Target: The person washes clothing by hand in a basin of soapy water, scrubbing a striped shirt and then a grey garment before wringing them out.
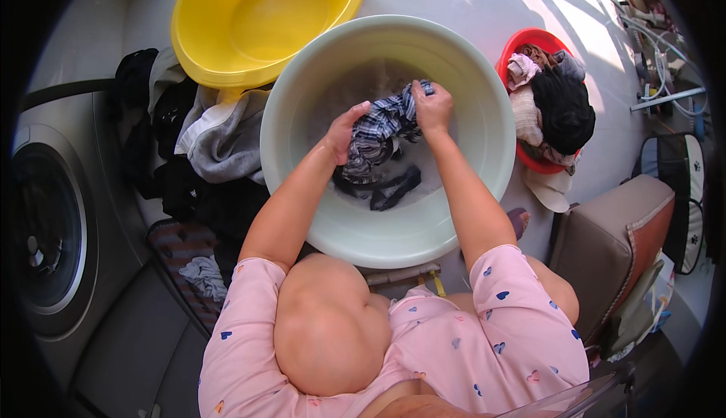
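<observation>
A large pale green plastic tub [391, 248] stands on the floor in front of me, with murky water at its bottom. Over the water, both hands hold a wet dark-and-white plaid cloth garment [379, 126]. My right hand [434, 107] is closed around its upper right end. Against the lower left side of the cloth lies my left hand [342, 134], thumb pointing up; its fingers are partly hidden by the fabric. Below the plaid garment, a dark strap-like piece of cloth [395, 191] lies in the water.
A yellow plastic basin [227, 75] stands beyond the tub at left. Grey and black clothes [224, 146] lie piled at the tub's left, near a front-loading washing machine [48, 219]. At right are a red basin [506, 49] full of clothes and a brown padded seat [612, 231].
</observation>
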Available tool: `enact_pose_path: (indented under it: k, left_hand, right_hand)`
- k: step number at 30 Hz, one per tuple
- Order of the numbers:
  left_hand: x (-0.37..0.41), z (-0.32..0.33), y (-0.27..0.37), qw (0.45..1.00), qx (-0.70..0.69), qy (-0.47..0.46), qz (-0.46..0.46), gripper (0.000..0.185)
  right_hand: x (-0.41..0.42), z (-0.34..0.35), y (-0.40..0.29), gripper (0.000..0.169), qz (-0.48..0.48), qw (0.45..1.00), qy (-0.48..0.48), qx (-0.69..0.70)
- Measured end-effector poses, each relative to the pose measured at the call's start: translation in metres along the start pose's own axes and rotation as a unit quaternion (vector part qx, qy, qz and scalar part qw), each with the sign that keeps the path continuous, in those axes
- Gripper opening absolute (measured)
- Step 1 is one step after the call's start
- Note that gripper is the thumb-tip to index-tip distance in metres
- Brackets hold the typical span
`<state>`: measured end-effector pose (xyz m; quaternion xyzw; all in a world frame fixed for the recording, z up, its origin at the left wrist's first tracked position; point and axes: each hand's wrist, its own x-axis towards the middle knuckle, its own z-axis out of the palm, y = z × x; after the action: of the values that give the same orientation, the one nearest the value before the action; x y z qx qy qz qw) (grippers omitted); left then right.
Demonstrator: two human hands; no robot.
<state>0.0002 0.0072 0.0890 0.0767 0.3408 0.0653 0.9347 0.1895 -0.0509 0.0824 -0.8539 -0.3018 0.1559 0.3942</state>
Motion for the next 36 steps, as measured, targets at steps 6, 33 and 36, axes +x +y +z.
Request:
enact_pose_path:
  k: [6, 33, 36]
  left_hand:
    - [0.021, -0.033, -0.006, 0.843, 0.340, 0.324, 0.261, 0.060]
    - [0.022, -0.029, -0.022, 0.996, -0.064, 0.039, 0.044, 0.045]
    - [0.006, 0.002, -0.010, 0.998, 0.001, 0.063, -0.023, 0.049]
  right_hand:
    - [-0.013, -0.028, 0.042, 0.054, -0.037, 0.967, -0.081, -0.240]
    - [-0.080, 0.037, -0.050, 0.026, -0.218, 0.974, -0.060, 0.003]
    - [-0.036, 0.026, -0.030, 0.032, -0.028, 0.999, -0.010, 0.015]
